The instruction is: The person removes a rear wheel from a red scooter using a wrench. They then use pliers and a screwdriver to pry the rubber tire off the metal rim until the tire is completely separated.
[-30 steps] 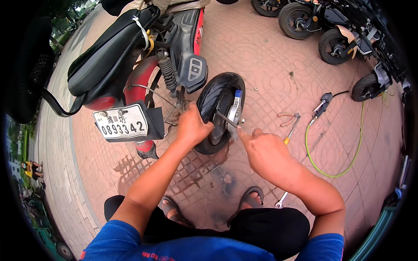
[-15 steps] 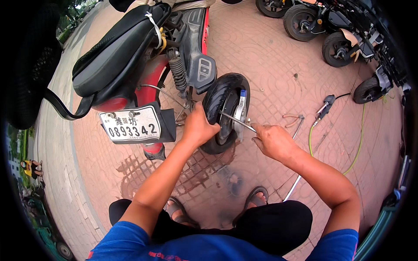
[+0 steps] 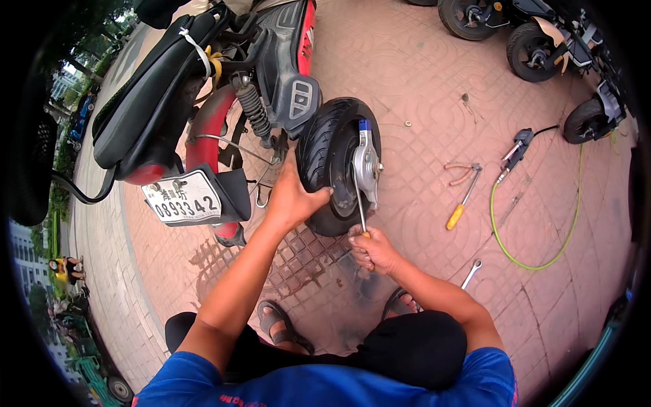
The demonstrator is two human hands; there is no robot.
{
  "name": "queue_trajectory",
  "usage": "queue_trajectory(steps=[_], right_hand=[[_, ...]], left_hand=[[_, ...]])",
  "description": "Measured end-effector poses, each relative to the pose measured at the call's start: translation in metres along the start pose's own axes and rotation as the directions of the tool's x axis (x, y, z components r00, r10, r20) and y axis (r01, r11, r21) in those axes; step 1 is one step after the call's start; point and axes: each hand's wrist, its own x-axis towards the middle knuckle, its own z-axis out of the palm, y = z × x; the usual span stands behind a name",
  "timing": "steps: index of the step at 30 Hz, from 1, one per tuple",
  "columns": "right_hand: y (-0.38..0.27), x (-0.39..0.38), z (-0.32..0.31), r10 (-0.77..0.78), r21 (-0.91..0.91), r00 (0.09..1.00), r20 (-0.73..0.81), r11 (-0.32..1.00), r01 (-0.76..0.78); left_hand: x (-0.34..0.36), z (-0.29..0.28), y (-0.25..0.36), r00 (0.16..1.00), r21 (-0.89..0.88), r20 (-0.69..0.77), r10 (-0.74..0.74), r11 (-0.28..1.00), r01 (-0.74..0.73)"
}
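Note:
A small scooter wheel with a black tire (image 3: pixel 316 159) stands upright beside the rear of a scooter (image 3: pixel 163 88). On its right face is a silver hub plate (image 3: pixel 367 168) with a blue-tipped arm. My left hand (image 3: pixel 296 197) grips the tire's near left side, thumb on the sidewall, other fingers hidden behind the rubber. My right hand (image 3: pixel 376 249) is closed around the orange-yellow handle of a screwdriver (image 3: pixel 361 209). Its metal shaft points up and away, the far end at the rim beside the hub plate; whether it sits under the tire's edge I cannot tell.
On the paving right of the wheel lie pliers (image 3: pixel 461 171), another yellow-handled screwdriver (image 3: pixel 456 217) and a wrench (image 3: pixel 471 274). Beyond them is an inflator gun (image 3: pixel 518 152) with a green hose (image 3: pixel 505 244). Parked scooters (image 3: pixel 536 51) line the far right.
My right hand has come down and left, swinging the screwdriver from a sideways slant to nearly upright in the picture. My left hand still holds the tire. The whole view has shifted slightly.

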Motion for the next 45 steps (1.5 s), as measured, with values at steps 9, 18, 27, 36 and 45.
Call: queue_trajectory(steps=[9, 18, 27, 36, 45], right_hand=[[0.016, -0.081, 0.003, -0.502, -0.746, 0.857, -0.115, 0.613, 0.259], [0.065, -0.087, 0.012, -0.533, -0.733, 0.844, -0.063, 0.598, 0.323], [0.062, -0.059, 0.066, -0.108, -0.132, 0.992, -0.059, 0.986, 0.100], [-0.141, -0.073, 0.015, 0.289, -0.577, 0.956, -0.041, 0.775, -0.259], [-0.209, 0.026, -0.053, -0.162, -0.602, 0.784, 0.599, -0.737, 0.308]], left_hand=[[-0.014, 0.020, -0.031, 0.996, -0.225, -0.069, -0.057, 0.974, 0.040], [-0.020, 0.030, -0.023, 0.974, 0.008, -0.119, -0.191, 0.981, 0.193], [-0.023, 0.037, -0.020, 0.973, 0.006, -0.174, -0.153, 0.988, 0.156], [-0.024, 0.031, -0.030, 0.985, -0.024, -0.113, -0.131, 0.991, 0.129], [-0.025, 0.031, -0.015, 0.994, -0.114, -0.060, -0.094, 0.990, 0.087]])
